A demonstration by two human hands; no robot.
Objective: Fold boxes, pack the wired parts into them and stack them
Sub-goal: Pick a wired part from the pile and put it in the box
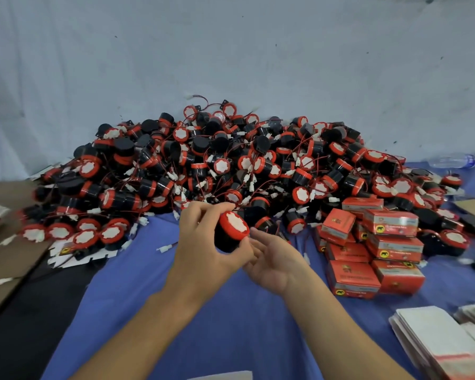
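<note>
Red-capped wired part [232,230] within left hand [200,256] grip; right hand [274,261] relaxed beside.

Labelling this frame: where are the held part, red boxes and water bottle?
held part [232,224], head view, its red-rimmed cap
red boxes [351,278], head view, nearest box's top
water bottle [450,161], head view, its middle

Packed boxes [373,248] lie right of the parts pile [231,165].
</note>
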